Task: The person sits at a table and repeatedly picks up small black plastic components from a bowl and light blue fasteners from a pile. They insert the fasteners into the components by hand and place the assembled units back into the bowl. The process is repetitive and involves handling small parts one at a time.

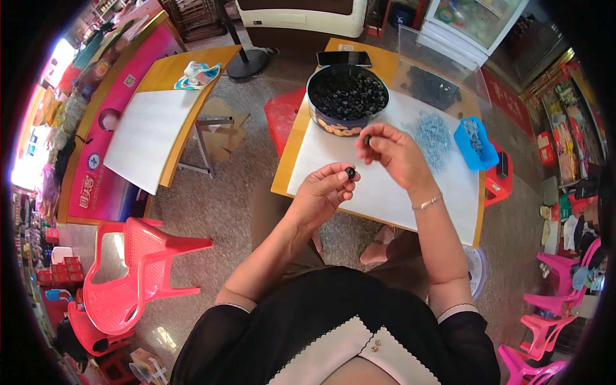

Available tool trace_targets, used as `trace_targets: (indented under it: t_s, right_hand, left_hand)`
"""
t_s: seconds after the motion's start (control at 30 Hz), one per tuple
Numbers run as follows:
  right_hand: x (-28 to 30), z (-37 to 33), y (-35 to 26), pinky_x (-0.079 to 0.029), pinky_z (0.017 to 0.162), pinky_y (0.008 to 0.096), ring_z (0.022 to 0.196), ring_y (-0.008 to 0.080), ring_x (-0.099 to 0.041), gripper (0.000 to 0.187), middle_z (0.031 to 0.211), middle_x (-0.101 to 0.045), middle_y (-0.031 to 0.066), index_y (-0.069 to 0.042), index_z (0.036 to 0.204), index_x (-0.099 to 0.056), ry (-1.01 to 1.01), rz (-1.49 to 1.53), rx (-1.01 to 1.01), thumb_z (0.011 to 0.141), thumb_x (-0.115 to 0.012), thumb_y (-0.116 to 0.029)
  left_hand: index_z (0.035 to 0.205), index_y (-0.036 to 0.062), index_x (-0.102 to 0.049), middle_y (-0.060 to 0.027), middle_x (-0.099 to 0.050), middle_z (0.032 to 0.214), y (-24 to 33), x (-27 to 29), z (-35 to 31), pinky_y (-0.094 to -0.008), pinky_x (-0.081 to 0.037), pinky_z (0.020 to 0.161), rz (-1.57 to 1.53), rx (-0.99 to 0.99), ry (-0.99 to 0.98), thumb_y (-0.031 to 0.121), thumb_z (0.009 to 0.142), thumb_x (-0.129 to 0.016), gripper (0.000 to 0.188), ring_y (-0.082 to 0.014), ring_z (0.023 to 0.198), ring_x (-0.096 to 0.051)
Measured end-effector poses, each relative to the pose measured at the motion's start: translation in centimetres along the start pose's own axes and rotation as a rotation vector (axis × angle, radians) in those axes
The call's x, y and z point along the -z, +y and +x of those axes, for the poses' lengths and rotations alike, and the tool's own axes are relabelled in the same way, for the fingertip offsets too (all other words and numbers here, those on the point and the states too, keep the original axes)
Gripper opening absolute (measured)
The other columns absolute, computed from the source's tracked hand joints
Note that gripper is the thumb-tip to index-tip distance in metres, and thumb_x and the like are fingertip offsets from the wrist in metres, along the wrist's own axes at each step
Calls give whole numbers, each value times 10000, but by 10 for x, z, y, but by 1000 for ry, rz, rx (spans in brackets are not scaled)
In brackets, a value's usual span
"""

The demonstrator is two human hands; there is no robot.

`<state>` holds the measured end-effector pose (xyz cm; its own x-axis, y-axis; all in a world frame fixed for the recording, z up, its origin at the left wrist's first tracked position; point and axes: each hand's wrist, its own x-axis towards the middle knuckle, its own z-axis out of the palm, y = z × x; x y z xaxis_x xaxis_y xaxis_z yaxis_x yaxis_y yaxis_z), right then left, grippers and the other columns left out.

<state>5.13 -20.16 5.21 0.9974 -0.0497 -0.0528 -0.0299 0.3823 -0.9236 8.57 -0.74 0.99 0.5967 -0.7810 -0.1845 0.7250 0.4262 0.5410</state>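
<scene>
My left hand [321, 196] is closed in a pinch on a small round black part [350, 172] with a hole or hollow in it, above the near part of the white-covered table [378, 202]. My right hand [401, 157] is a little higher and to the right, its thumb and fingertips closed on a second small dark part [367, 140]. Beyond both hands stands a round tub [340, 125] full of similar black parts. Right of it, a loose pile of small clear bluish pieces [431, 135] lies beside a blue plastic bin [482, 157] that contains more of them.
At the table's far edge lies a black phone [344, 59]. A transparent plastic panel [443, 61] stands at the far right, with dark pieces near it. A red stool [282, 115] is left of the table; a second table [151, 128] and a pink chair [138, 276] stand farther left.
</scene>
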Motion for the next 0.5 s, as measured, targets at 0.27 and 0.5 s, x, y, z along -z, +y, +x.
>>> trace_targets:
  t_s: [0.27, 0.5]
  right_hand:
    - [-18, -76, 13, -459, 652, 232, 681, 122, -548, 156, 799, -613, 62, 5, 967, -595, 179, -71, 135, 846, -634, -86]
    - [-35, -107, 8, -458, 643, 210, 668, 74, -538, 103, 771, -620, 36, 4, 928, -619, 327, -369, 165, 856, -613, -70]
  left_hand:
    - [1079, -31, -575, -108, -630, 923, -11, -25, -12, -251, -483, 673, 75, 39, -45, 57, 866, -594, 232, -132, 749, -578]
    - [1060, -50, -600, -92, -643, 904, -22, -36, -17, -252, -496, 676, 199, 43, -45, 43, 854, -612, 227, -128, 748, -588]
